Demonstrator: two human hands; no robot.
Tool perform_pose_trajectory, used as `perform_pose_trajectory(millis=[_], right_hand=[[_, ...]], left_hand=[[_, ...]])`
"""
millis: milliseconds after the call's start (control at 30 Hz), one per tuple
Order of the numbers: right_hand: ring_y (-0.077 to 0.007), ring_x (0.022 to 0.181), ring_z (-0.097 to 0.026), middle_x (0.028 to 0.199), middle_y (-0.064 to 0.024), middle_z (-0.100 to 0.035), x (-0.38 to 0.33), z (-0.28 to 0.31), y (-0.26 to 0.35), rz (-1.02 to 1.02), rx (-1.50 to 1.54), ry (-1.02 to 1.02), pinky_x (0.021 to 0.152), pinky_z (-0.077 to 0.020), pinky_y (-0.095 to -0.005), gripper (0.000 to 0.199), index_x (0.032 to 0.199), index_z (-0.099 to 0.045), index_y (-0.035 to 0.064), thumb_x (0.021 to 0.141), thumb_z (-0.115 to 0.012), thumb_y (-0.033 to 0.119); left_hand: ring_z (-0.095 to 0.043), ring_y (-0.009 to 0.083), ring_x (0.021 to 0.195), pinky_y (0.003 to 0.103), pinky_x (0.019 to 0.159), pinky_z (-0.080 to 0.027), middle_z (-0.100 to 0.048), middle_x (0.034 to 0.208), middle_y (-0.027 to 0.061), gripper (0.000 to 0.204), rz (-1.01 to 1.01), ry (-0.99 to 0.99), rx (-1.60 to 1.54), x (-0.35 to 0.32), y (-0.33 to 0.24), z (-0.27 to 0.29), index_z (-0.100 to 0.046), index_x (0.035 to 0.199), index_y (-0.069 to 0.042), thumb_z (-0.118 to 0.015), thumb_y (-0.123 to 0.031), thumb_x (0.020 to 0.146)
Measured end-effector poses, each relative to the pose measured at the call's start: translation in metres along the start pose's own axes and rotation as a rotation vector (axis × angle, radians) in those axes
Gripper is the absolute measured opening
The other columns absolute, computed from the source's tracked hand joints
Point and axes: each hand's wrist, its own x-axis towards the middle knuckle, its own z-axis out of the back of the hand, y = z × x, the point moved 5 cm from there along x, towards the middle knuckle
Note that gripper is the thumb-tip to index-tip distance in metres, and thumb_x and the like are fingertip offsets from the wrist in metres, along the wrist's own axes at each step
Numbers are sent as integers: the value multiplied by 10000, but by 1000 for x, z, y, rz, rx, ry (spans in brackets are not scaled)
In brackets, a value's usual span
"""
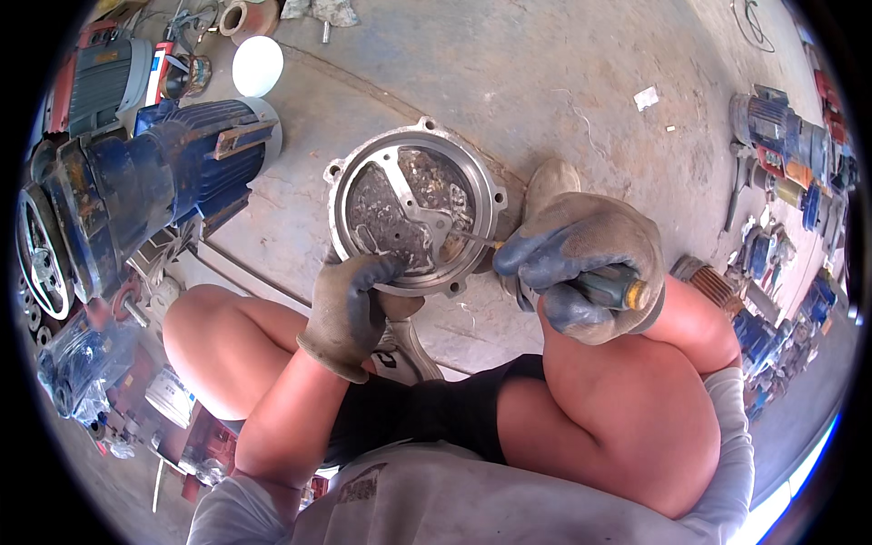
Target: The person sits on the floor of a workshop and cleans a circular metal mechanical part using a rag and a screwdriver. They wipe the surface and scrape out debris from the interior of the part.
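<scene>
A round grey metal housing with bolt lugs around its rim is tilted up in front of me, above the floor. Inside it lies a bright metal bracket, and dark, dirty grease coats the bottom. My left hand, in a worn grey-and-beige work glove, grips the near-left rim, its thumb over the inside edge. My right hand, gloved alike, is closed around a screwdriver with a green and yellow handle. The screwdriver's thin shaft points left into the housing, its tip near the bracket's right end; exact contact cannot be made out.
A large blue motor lies close on the left, with a handwheel beside it. Behind it stand a grey-green motor and a white round disc. Several blue motors and loose parts line the right side. My bent knees flank the housing.
</scene>
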Motion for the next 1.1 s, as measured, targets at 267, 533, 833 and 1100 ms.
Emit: perform_pose_trajectory(millis=[267,533,833,1100], right_hand=[[-267,837,-786,1126,-178,-794,4,-6,1,87,-156,105,695,-617,-382,340,1204,-680,85,919,-863,113],[-357,895,-749,1087,-118,-752,-6,-34,-34,3,-328,286,779,-615,-469,375,1211,-681,97,921,-801,303],[-214,744,-760,1001,-159,-797,18,0,15,96,24,91,586,-582,-353,212,1094,-716,46,973,-783,207],[-193,761,-747,1078,-200,-784,-1,4,11,-26,-76,29,652,-599,-325,211,1155,-722,18,982,-752,134]], left_hand=[[-812,340,931,389,823,-627,-801,931,164,221,-169,10,134,1,-30,2,-821,1006,-28,-890,-14,796],[-812,302,964,369,865,-631,-806,969,171,215,-128,96,137,-3,-30,-1,-817,1042,6,-834,33,829],[-781,272,1061,387,930,-638,-766,1216,192,371,-43,25,-216,1,-31,-4,-702,1274,62,-642,105,911],[-780,293,1073,379,933,-640,-774,1195,207,327,324,26,-742,-4,-1,-9,-701,1251,113,-625,90,934]])
